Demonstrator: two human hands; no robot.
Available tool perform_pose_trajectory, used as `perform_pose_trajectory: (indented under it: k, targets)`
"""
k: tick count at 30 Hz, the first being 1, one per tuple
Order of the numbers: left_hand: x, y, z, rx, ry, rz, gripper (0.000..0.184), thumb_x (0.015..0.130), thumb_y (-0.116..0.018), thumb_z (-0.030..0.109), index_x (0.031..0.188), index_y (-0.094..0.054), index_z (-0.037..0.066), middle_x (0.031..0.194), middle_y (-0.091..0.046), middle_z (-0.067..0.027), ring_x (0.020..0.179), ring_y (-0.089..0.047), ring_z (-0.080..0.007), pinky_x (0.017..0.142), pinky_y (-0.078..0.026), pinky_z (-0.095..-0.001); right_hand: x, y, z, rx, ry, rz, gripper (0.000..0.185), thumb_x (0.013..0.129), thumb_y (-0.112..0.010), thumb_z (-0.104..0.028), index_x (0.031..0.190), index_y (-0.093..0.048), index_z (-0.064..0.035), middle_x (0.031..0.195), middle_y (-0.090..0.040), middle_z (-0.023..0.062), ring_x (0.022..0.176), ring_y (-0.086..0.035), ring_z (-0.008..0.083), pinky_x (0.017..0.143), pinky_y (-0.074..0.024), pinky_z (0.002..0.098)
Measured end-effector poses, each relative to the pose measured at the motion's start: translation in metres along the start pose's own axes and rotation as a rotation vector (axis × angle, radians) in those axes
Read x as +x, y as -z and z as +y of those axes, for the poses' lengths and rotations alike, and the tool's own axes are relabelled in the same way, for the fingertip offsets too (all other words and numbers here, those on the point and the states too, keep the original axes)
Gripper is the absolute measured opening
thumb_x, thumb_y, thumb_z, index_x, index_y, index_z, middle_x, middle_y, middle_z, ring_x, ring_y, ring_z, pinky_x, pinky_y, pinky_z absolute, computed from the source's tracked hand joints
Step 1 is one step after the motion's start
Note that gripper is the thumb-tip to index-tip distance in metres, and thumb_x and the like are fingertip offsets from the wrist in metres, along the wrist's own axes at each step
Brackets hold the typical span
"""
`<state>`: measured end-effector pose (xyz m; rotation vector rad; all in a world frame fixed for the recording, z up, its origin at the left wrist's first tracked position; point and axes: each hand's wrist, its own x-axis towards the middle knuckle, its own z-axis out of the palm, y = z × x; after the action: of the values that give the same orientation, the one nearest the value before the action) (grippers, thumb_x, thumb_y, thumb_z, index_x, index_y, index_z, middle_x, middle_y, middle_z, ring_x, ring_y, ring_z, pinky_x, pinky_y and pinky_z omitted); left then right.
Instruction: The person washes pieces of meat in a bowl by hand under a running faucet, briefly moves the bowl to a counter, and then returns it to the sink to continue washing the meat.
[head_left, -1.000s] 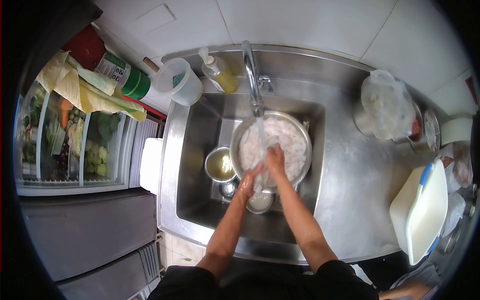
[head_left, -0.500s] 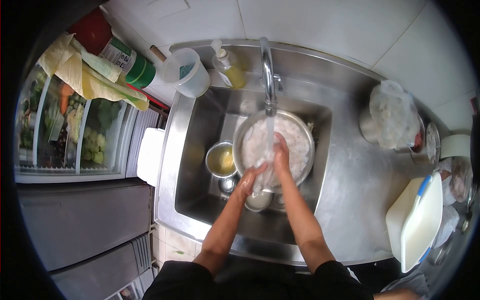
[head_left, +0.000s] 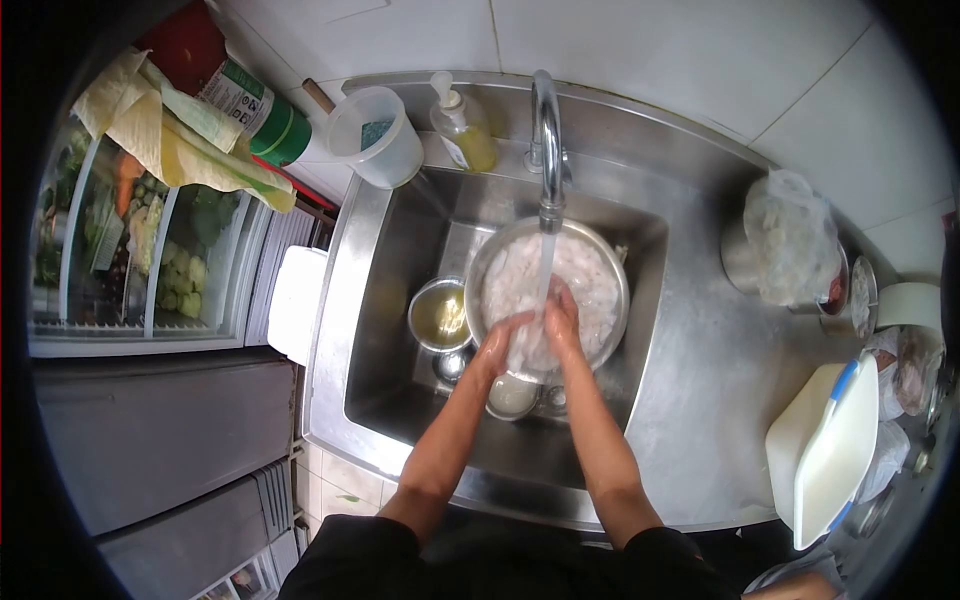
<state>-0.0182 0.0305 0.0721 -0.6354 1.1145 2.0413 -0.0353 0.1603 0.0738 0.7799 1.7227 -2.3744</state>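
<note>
Pale, wet pieces (head_left: pixel 585 290), perhaps raw meat or seafood, fill a round metal bowl (head_left: pixel 622 318) in the sink (head_left: pixel 400 400). Water runs from the curved tap (head_left: pixel 549 150) onto them. My left hand (head_left: pixel 503 342) is at the bowl's lower left, fingers apart, against the pale pieces. Close to the stream my right hand (head_left: pixel 561 318) has its fingers curled among the pieces; what lies inside them is hidden. A small bowl of yellowish liquid (head_left: pixel 438 315) stands left of the big bowl, and a small bowl of cloudy liquid (head_left: pixel 512 396) below it.
A white tub (head_left: pixel 385 150) and a soap bottle (head_left: pixel 465 135) stand behind the sink. On the right are a pot with a plastic bag (head_left: pixel 790 240) and a white bin (head_left: pixel 820 450). A glass-topped fridge (head_left: pixel 150 345) is at left. Someone's arm (head_left: pixel 795 588) shows at lower right.
The camera view has shifted, so the tap and bowl appear farther right. Both hands remain in the bowl, with small movements of the fingers among the pale pieces.
</note>
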Motion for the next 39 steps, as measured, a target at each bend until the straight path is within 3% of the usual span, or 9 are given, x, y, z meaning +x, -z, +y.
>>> perform_pose_trajectory:
  k: [7, 10, 16, 19, 22, 25, 28, 31, 39]
  targets:
    - [0.037, 0.012, -0.016, 0.111, -0.087, -0.02, 0.045, 0.087, -0.06, 0.037, 0.117, -0.061, 0.004, 0.101, -0.065, -0.0104, 0.084, -0.065, -0.0229, 0.074, -0.054, -0.0356, -0.003, 0.001, 0.014, -0.316, 0.048, 0.19, 0.072, 0.093, -0.057, -0.05, 0.143, -0.04, -0.0007, 0.135, -0.051, 0.0249, 0.123, -0.051, 0.0327, 0.102, -0.0398, 0.0378]
    - [0.033, -0.001, -0.013, 0.232, -0.124, 0.094, 0.047, 0.086, -0.06, 0.039, 0.117, -0.061, 0.004, 0.103, -0.064, -0.0102, 0.086, -0.063, -0.0227, 0.076, -0.053, -0.0375, -0.008, 0.006, -0.002, -0.192, -0.113, 0.115, 0.089, 0.087, -0.058, -0.061, 0.146, -0.034, 0.0017, 0.143, -0.042, 0.0293, 0.131, -0.044, 0.0388, 0.107, -0.0358, 0.041]
    - [0.035, -0.013, -0.005, 0.184, -0.124, 0.163, 0.044, 0.085, -0.059, 0.038, 0.111, -0.063, 0.002, 0.097, -0.064, -0.0102, 0.081, -0.063, -0.0228, 0.071, -0.053, -0.0378, 0.002, 0.015, 0.013, -0.184, -0.352, 0.225, 0.073, 0.088, -0.065, -0.048, 0.135, -0.049, 0.0047, 0.132, -0.054, 0.0188, 0.12, -0.051, 0.0276, 0.1, -0.0404, 0.0336]
    - [0.047, -0.005, -0.006, 0.075, -0.121, 0.146, 0.042, 0.083, -0.059, 0.035, 0.107, -0.063, 0.001, 0.089, -0.065, -0.0102, 0.073, -0.063, -0.0237, 0.066, -0.054, -0.0375, -0.014, 0.022, 0.011, -0.057, -0.236, 0.079, 0.061, 0.088, -0.066, -0.044, 0.127, -0.058, 0.0027, 0.118, -0.062, 0.0143, 0.107, -0.056, 0.0234, 0.091, -0.0448, 0.0335]
    - [0.042, -0.009, -0.005, 0.057, -0.133, 0.195, 0.041, 0.081, -0.059, 0.032, 0.104, -0.064, -0.002, 0.085, -0.065, -0.0109, 0.066, -0.062, -0.0251, 0.062, -0.054, -0.0372, -0.018, 0.015, 0.008, -0.074, -0.144, 0.178, 0.047, 0.088, -0.066, -0.037, 0.114, -0.065, 0.0016, 0.106, -0.066, 0.0118, 0.098, -0.059, 0.0213, 0.084, -0.0466, 0.0342]
    - [0.028, -0.029, 0.004, 0.106, -0.204, 0.287, 0.04, 0.081, -0.059, 0.031, 0.098, -0.065, -0.004, 0.083, -0.065, -0.0119, 0.064, -0.061, -0.0242, 0.062, -0.052, -0.0365, 0.002, 0.025, 0.049, -0.246, 0.071, 0.242, 0.042, 0.09, -0.057, -0.032, 0.101, -0.065, 0.008, 0.094, -0.068, 0.0212, 0.088, -0.064, 0.0334, 0.082, -0.0479, 0.0392]
    - [0.033, -0.031, -0.005, 0.236, -0.327, 0.403, 0.039, 0.081, -0.06, 0.032, 0.089, -0.067, -0.006, 0.08, -0.065, -0.0125, 0.064, -0.059, -0.0212, 0.062, -0.05, -0.035, 0.003, 0.029, 0.053, -0.386, 0.082, 0.298, 0.038, 0.089, -0.053, -0.027, 0.1, -0.065, 0.0074, 0.096, -0.067, 0.0249, 0.09, -0.062, 0.038, 0.084, -0.0467, 0.0417]
    - [0.028, -0.036, -0.001, 0.366, -0.406, 0.481, 0.041, 0.083, -0.06, 0.033, 0.084, -0.067, -0.007, 0.074, -0.063, -0.0107, 0.065, -0.057, -0.0183, 0.062, -0.047, -0.0337, 0.002, 0.036, 0.051, -0.528, 0.031, 0.272, 0.039, 0.091, -0.054, -0.028, 0.109, -0.065, 0.0051, 0.099, -0.068, 0.0183, 0.089, -0.062, 0.0261, 0.08, -0.048, 0.0381]
    - [0.042, -0.031, -0.011, 0.632, -0.531, 0.533, 0.036, 0.085, -0.062, 0.027, 0.079, -0.069, -0.008, 0.067, -0.064, -0.0086, 0.063, -0.058, -0.0173, 0.06, -0.046, -0.0346, -0.029, 0.024, -0.017, -0.199, -0.087, 0.214, 0.075, 0.083, -0.064, -0.055, 0.122, -0.057, 0.0093, 0.125, -0.059, 0.0236, 0.119, -0.054, 0.0351, 0.103, -0.0394, 0.0378]
